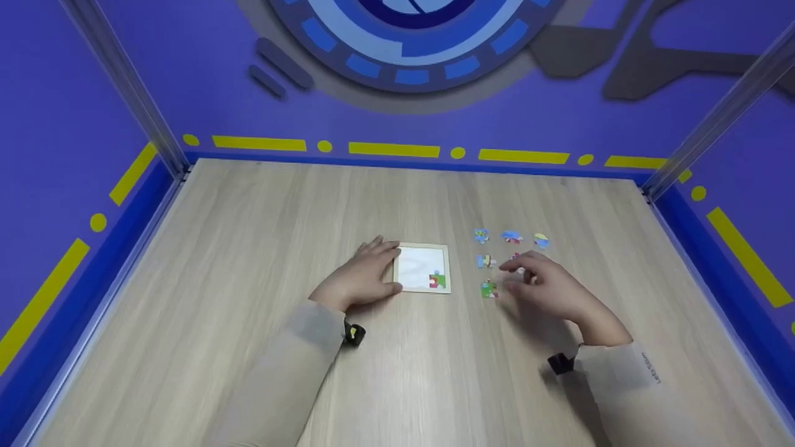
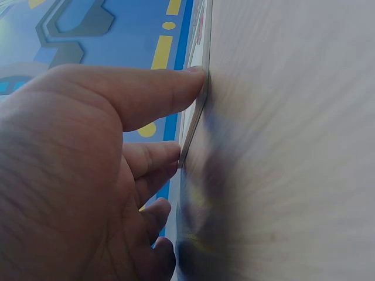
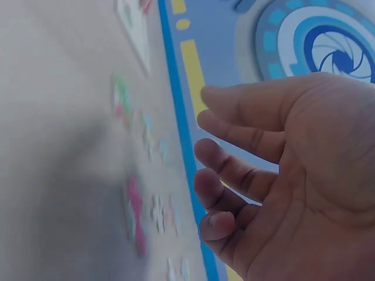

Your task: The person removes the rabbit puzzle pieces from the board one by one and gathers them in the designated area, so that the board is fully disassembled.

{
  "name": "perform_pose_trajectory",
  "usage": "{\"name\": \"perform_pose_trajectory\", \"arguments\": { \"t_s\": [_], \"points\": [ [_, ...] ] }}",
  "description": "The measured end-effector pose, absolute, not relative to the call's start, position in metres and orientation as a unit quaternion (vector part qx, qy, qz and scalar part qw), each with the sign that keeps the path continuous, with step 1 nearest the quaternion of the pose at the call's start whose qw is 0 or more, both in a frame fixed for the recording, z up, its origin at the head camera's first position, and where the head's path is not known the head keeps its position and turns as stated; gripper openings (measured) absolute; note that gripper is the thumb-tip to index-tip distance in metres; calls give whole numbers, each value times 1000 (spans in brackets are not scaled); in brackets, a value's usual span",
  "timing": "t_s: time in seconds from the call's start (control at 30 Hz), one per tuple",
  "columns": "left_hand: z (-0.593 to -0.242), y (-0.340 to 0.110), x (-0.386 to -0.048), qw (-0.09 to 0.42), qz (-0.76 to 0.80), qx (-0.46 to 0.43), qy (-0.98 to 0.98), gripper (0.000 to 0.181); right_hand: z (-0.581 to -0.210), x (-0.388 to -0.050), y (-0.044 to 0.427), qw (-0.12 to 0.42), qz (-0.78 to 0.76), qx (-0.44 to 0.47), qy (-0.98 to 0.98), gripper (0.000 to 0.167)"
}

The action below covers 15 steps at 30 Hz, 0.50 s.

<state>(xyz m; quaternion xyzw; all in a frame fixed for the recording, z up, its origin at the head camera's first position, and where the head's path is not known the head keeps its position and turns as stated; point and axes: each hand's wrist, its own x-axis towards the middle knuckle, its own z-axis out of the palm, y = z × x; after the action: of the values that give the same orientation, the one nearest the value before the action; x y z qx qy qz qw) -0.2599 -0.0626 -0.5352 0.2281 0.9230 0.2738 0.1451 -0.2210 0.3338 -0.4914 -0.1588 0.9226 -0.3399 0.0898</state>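
My left hand (image 1: 366, 273) rests at the left side of a small square puzzle tray (image 1: 422, 261), its thumb touching near the lower left corner and its fingers near the upper left one. Red and green puzzle piece (image 1: 438, 281) lies in the tray's lower right corner. My right hand (image 1: 546, 285) hovers over loose pieces to the right, fingers bent, thumb and fingertips apart, nothing between them. Nearest to it are a green piece (image 1: 489, 289), a blue and cream piece (image 1: 485, 261) and a pink piece (image 3: 135, 213), which the hand partly covers in the head view.
Farther back lie a blue piece (image 1: 481, 235), a blue and red piece (image 1: 512, 237) and a yellow and blue piece (image 1: 541, 240). The wooden table (image 1: 298, 211) is bounded by purple panels (image 1: 397, 124) at the back and both sides.
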Motion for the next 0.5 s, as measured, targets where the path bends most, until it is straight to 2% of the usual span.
{"name": "perform_pose_trajectory", "arguments": {
  "t_s": [0.5],
  "points": [
    [-535, -62, -261, 147, 277, 232, 921, 81, -466, -230, 260, 97, -417, -135, 893, 36]
  ]
}}
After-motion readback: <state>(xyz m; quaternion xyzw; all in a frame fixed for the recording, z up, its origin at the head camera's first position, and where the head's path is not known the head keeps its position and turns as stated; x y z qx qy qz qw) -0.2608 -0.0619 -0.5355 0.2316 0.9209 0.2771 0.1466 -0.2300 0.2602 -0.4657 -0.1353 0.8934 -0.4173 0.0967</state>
